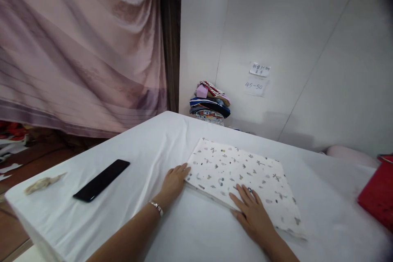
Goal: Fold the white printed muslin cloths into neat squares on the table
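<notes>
A folded white cloth (242,172) printed with small grey and brown shapes lies flat on the white-covered table (147,151). At its left corner rests my left hand (174,181), fingers stretched out and touching the edge; a silver bracelet is on that wrist. My right hand (250,211) lies on the cloth's front part with its fingers spread and a ring on one of them. The right thumb is at the front edge. Neither hand grips the cloth.
A black phone-like slab (102,180) and a small pale twisted item (44,183) lie on the left. Folded fabrics (210,102) are stacked beyond the far edge against the wall. A red item (377,194) stands at the right. A pink curtain (82,49) hangs at left.
</notes>
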`<move>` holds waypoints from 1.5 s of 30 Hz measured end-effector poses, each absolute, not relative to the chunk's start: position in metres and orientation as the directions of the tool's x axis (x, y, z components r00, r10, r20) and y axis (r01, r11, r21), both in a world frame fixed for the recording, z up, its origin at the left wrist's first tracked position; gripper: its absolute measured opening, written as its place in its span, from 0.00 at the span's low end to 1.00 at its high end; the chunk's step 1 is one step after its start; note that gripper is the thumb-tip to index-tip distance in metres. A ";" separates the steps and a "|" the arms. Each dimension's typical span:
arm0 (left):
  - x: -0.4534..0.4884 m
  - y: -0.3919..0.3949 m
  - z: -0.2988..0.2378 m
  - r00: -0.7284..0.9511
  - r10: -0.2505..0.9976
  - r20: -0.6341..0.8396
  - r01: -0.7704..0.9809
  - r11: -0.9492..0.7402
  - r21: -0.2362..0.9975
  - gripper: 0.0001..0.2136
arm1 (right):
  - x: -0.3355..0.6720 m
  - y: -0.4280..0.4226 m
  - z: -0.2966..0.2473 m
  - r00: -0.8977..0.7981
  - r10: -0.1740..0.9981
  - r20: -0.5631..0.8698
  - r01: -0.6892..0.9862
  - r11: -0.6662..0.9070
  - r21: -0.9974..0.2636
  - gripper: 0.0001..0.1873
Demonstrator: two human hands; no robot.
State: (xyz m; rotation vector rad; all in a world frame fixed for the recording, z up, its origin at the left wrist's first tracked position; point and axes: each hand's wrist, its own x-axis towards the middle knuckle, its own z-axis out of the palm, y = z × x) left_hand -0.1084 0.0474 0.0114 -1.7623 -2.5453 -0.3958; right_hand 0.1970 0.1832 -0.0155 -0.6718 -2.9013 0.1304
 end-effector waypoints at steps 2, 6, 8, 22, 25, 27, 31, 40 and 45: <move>-0.110 0.046 0.010 -0.360 0.923 0.137 0.921 0.329 0.209 0.28 | 0.197 0.183 -0.016 -0.882 0.451 0.134 0.436 0.891 -0.127 0.25; -0.118 0.047 0.019 -0.358 0.934 -0.006 0.871 0.336 0.358 0.29 | 0.197 0.184 -0.019 -0.879 0.453 0.149 0.436 0.890 -0.130 0.24; -0.123 0.054 0.029 -0.382 0.920 -0.087 0.777 0.371 0.509 0.30 | 0.197 0.185 -0.020 -0.881 0.439 0.175 0.421 0.898 -0.129 0.24; -0.142 0.188 0.036 -0.689 0.703 -0.175 0.557 0.669 0.491 0.27 | 0.197 0.185 -0.017 -0.878 0.454 0.153 0.429 0.887 -0.173 0.25; -0.140 0.196 0.035 -0.703 0.698 -0.134 0.578 0.671 0.465 0.24 | 0.197 0.185 -0.017 -0.880 0.446 0.163 0.421 0.892 -0.165 0.25; -0.139 0.199 0.033 -0.714 0.696 -0.073 0.600 0.661 0.451 0.22 | 0.197 0.185 -0.016 -0.884 0.438 0.163 0.413 0.895 -0.165 0.25; -0.142 0.202 0.026 -0.734 0.677 -0.047 0.605 0.684 0.407 0.20 | 0.198 0.185 -0.013 -0.895 0.420 0.148 0.395 0.903 -0.171 0.26; -0.151 0.237 0.027 -0.677 0.730 0.089 0.706 0.612 0.355 0.28 | 0.198 0.188 -0.019 -0.902 0.401 0.162 0.371 0.909 -0.189 0.29; -0.116 0.260 0.005 -0.237 0.965 0.111 0.959 0.214 0.184 0.28 | 0.198 0.189 -0.021 -0.904 0.405 0.137 0.373 0.904 -0.210 0.31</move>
